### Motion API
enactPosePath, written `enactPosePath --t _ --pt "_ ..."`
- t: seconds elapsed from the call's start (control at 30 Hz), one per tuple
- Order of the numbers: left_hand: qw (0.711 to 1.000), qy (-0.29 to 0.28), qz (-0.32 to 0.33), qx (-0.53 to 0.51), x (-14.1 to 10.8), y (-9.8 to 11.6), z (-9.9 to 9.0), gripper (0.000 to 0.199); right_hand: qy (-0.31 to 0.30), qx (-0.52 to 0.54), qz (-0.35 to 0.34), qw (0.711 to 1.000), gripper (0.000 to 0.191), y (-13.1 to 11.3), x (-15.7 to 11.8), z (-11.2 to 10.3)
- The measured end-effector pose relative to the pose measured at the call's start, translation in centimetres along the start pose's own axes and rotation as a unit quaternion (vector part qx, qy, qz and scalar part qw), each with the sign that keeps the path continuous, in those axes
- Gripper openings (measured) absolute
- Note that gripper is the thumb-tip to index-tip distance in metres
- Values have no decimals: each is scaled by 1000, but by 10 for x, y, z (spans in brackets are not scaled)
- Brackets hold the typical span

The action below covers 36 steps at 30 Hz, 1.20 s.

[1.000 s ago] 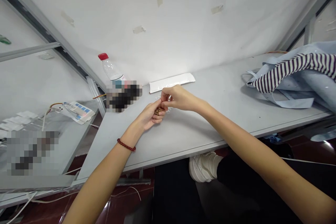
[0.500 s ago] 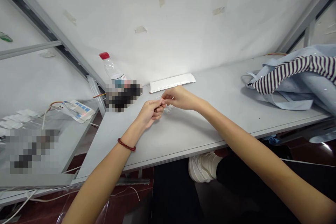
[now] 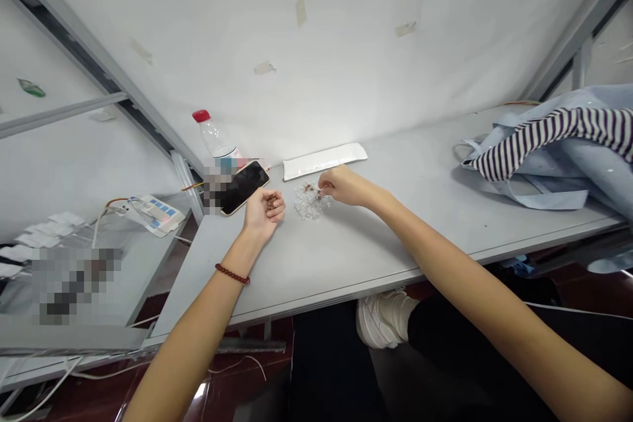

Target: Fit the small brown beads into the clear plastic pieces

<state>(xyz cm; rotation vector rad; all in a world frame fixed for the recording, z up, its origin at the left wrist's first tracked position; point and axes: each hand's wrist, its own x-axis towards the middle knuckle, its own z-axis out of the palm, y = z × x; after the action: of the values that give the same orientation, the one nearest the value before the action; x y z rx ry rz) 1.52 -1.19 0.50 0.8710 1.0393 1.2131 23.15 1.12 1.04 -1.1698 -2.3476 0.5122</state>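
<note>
My left hand [image 3: 264, 212] is turned palm up beside the phone, its fingers curled round several small brown beads [image 3: 270, 203]. A red bead bracelet [image 3: 232, 273] circles that wrist. On the grey table [image 3: 316, 264] lies a small heap of clear beads [image 3: 307, 203] with a few brown ones among them. My right hand [image 3: 341, 186] is at the heap's right edge, thumb and fingertips pinched on a small brown bead [image 3: 319, 194]. Behind the heap, near the wall, rests a long white packet [image 3: 325, 160].
A black-screened phone [image 3: 244, 186] and a red-capped bottle [image 3: 216, 138] stand at the table's left. A blue bag [image 3: 554, 158] with a striped strap lies at the right. Cables and a power strip [image 3: 157, 214] are on a lower surface at left.
My hands have moved apart. My left hand has gone left and turned palm up, showing brown beads; my right hand stays near the heap, which now shows more fully.
</note>
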Motion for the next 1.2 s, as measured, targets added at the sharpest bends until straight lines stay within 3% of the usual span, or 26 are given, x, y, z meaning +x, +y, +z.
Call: enactPosePath --t 0.07,0.13,0.2,0.27,0.4,0.43,0.5,0.6,0.77,0.87,1.1,1.2 --pt "1000 -2 -16 -8 3 0 -3 10 -4 -14 19 1000 15 4 0 0" --pt "995 29 34 94 5 -4 -4 16 -5 -16 30 999 15 6 0 -1" --pt "963 57 112 240 3 -11 -4 26 -3 -16 27 1000 15 6 0 -1" --pt "914 45 178 362 -1 -20 -5 32 5 -17 17 1000 17 4 0 -2" --pt "721 -51 293 626 -8 -33 -13 30 22 -22 0 1000 17 1 0 -2" --pt "688 -67 309 653 -9 -35 -16 29 23 -27 -2 999 17 1 0 -1" --pt "648 -84 335 679 -9 -37 -20 28 22 -41 -5 999 17 2 0 -1" --pt "637 -85 354 680 -12 -38 -23 25 27 -41 -1 999 17 5 1 0" --pt "670 -88 351 648 -16 -40 -25 14 27 -26 5 999 15 9 2 3" --pt "676 -93 351 642 -17 -41 -25 15 25 -17 7 1000 15 8 2 4" --pt "636 -56 411 651 -22 -40 -21 11 22 -13 13 1000 15 6 1 4" --pt "634 -39 430 642 -25 -38 -21 15 22 -17 9 1000 15 5 1 4"
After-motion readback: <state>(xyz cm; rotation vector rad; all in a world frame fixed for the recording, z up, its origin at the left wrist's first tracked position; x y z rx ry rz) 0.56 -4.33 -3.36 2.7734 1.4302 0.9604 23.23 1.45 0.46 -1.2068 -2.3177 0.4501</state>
